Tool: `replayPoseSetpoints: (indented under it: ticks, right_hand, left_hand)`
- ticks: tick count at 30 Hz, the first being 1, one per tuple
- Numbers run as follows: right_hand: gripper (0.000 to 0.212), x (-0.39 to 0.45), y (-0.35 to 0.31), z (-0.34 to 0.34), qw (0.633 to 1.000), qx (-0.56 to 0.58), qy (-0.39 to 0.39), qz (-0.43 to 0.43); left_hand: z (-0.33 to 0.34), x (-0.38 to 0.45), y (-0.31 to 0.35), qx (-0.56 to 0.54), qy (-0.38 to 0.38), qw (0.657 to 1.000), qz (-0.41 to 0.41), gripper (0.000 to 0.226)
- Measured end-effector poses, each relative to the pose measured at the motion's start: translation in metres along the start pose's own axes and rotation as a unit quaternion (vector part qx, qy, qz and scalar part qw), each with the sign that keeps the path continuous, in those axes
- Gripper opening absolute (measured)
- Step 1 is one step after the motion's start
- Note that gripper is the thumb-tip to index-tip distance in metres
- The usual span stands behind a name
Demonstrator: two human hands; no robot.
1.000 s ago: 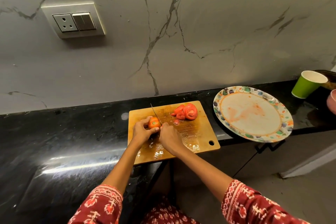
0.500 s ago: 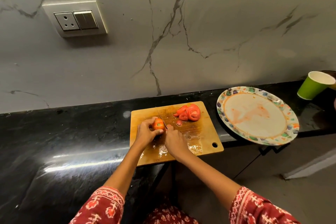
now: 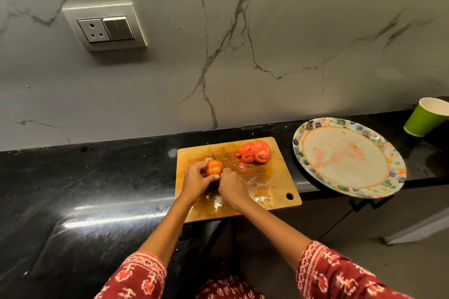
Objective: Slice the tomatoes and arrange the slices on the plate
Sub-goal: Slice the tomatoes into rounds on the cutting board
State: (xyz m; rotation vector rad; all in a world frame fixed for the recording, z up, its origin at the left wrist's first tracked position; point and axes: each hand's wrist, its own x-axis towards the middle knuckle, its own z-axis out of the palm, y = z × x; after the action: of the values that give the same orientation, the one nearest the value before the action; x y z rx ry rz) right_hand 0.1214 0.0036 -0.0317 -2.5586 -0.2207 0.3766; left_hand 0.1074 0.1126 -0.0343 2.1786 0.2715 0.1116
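On the wooden cutting board [image 3: 264, 177] my left hand [image 3: 195, 179] grips an orange-red tomato piece [image 3: 213, 167], stem end facing up. My right hand [image 3: 230, 187] holds a knife [image 3: 213, 152]; its thin blade runs along the tomato's right side and points toward the wall, and the handle is hidden in my fist. A pile of red tomato slices [image 3: 256, 152] lies at the board's far right, with one small slice [image 3: 241, 165] just in front of it. The patterned plate [image 3: 303, 143] to the right holds only juice smears.
The board and the plate both overhang the front edge of the black stone counter [image 3: 97, 177]. A green paper cup [image 3: 424, 116] stands at the far right. A marble wall with a switch panel [image 3: 105, 27] rises behind.
The view has shifted slightly. My hands stay on the tomato and the knife; the knife blade has slid a little along the tomato's right side.
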Motion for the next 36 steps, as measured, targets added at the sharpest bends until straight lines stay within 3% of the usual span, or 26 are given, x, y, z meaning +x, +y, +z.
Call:
replayPoseSetpoints:
  ticks: [6,14,20,25,31,36]
  right_hand:
    - [0.037,-0.018,0.019,0.006,0.998,-0.009,0.031,-0.057]
    - [0.028,-0.004,0.008,0.008,0.999,-0.009,0.024,-0.035]
    - [0.042,-0.020,0.025,0.012,0.996,-0.055,0.028,-0.068]
    - [0.033,-0.008,0.008,0.008,0.999,-0.026,0.014,-0.024]
    - [0.027,-0.034,0.033,0.011,0.993,-0.112,-0.004,-0.034]
    - [0.025,-0.034,0.048,-0.003,0.998,-0.061,-0.005,-0.022]
  left_hand:
    - [-0.001,0.001,-0.004,-0.010,0.002,1.000,0.001,0.060]
    - [-0.001,0.002,-0.002,-0.007,0.004,1.000,-0.004,0.060]
    - [0.000,0.001,-0.005,-0.005,0.004,1.000,-0.004,0.060]
    - [0.000,0.001,0.000,-0.012,0.005,1.000,-0.009,0.061]
    - [-0.007,0.001,-0.006,-0.036,0.010,0.998,-0.040,0.063]
    - [-0.005,-0.002,-0.002,-0.039,-0.006,0.999,-0.026,0.065]
